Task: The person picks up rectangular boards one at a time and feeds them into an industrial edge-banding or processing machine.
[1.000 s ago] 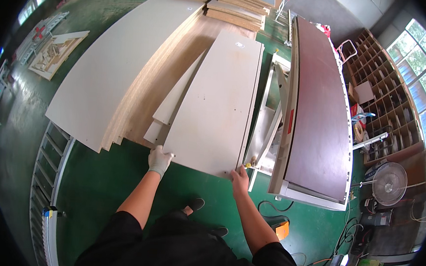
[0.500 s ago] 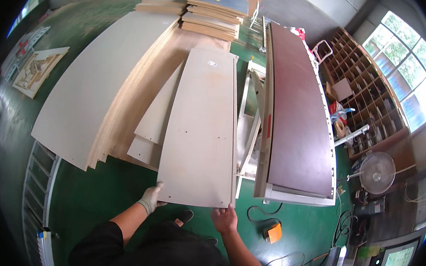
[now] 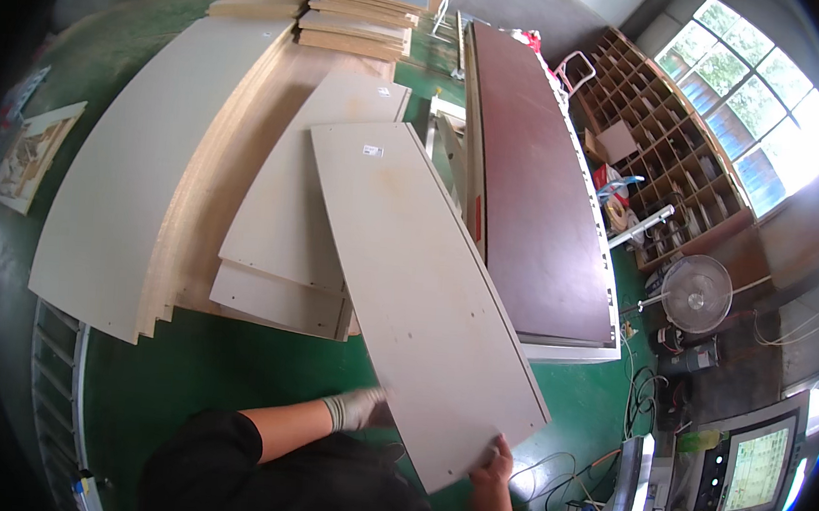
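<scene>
A long light-grey panel [image 3: 430,304] with small drilled holes and a white label slants across the middle, its near end swung to the right. My right hand [image 3: 493,461], bare, grips the corner of that near end, thumb on top. On the panel's left edge is my left hand [image 3: 358,410] in a pale glove, blurred, its fingers partly hidden by the board. Behind the lifted panel, other grey panels [image 3: 289,209] lie overlapping on a wooden base board [image 3: 212,166].
To the left stands a stack of long grey boards [image 3: 149,171]; shorter boards [image 3: 361,24] are piled behind. A dark-red-topped bench [image 3: 546,199] is on the right. Beyond it are a cubbyhole shelf [image 3: 664,140], a fan [image 3: 696,293] and a screen [image 3: 753,474]. Cables [image 3: 556,470] lie at lower right.
The panel has come off the other panels toward me and turned, its near end moving right. Both hands have moved right with it, and my view has shifted right.
</scene>
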### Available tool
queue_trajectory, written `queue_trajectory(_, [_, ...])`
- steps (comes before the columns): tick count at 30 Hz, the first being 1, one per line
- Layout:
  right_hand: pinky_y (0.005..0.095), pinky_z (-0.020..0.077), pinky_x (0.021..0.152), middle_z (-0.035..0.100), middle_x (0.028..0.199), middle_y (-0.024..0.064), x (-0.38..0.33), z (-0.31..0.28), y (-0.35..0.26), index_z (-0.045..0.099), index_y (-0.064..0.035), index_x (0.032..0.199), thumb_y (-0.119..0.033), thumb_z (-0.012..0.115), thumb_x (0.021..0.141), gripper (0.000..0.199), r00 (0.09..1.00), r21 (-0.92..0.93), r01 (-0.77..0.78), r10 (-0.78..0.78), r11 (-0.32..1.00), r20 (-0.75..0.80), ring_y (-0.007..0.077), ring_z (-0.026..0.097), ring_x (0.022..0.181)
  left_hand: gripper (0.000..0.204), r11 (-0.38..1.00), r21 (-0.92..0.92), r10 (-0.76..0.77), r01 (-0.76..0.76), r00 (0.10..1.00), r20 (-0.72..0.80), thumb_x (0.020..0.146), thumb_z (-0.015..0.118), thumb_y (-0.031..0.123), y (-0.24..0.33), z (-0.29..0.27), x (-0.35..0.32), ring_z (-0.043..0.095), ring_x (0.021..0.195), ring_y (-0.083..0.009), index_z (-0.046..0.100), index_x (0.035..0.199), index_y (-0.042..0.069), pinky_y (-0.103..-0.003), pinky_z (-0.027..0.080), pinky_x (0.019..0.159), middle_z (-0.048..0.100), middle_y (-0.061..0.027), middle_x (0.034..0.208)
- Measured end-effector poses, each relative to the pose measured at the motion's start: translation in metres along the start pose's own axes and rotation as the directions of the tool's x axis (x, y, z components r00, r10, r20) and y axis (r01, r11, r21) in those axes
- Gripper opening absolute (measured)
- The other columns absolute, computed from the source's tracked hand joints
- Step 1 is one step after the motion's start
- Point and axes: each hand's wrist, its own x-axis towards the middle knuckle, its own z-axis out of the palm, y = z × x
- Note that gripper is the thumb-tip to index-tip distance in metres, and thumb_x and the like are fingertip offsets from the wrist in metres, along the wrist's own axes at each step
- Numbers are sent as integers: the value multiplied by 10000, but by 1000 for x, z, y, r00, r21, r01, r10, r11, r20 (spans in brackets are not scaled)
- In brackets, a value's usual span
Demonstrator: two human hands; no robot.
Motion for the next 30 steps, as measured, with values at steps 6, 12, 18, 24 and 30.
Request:
queue_trajectory(6, [503,430,1086,634,1311,153,-104,-45,-50,601,-45,1295,-419,544,968,500,892,-167,204,-253,965,-374,361,579,1226,553,663,-110,720,-741,671,-180,1040,424,416,139,-18,37,542,1297,-333,493,1435,35,-485,419,1122,569,-135,1423])
queue_trajectory(12, [450,508,934,660,1213,156,-188,-121,-33,607,34,1254,-383,556,998,492,673,-322,459,-560,828,-483,304,640,1039,628,762,89,645,-641,741,-186,1051,353,522,85,20,57,474,1375,-316,439,1489,81,-469,378,1158,504,-119,1494])
queue_trajectory(18, [414,474,982,663,1223,110,-334,-256,29,606,2,1292,-401,517,1010,500,375,-382,544,-624,747,-685,279,622,1107,657,992,77,108,-98,985,-133,1010,464,582,-27,87,87,433,1402,-348,460,1472,115,-543,311,1184,480,-108,1518])
queue_trajectory(24, [358,504,897,684,1120,124,-446,-266,158,637,97,1172,-317,502,1037,456,-80,-381,655,-441,652,-894,240,650,996,614,907,315,-260,278,960,-100,1002,528,543,-113,161,147,456,1381,-312,494,1443,117,-510,307,1194,521,-84,1481])
queue_trajectory(30, [364,544,924,686,1181,136,-478,-207,287,611,63,1269,-385,488,1032,522,-134,-177,798,-116,576,-984,271,678,1030,504,692,491,-539,529,831,-137,1006,585,438,-203,188,238,534,1293,-326,557,1341,63,-509,362,1166,597,-124,1379])
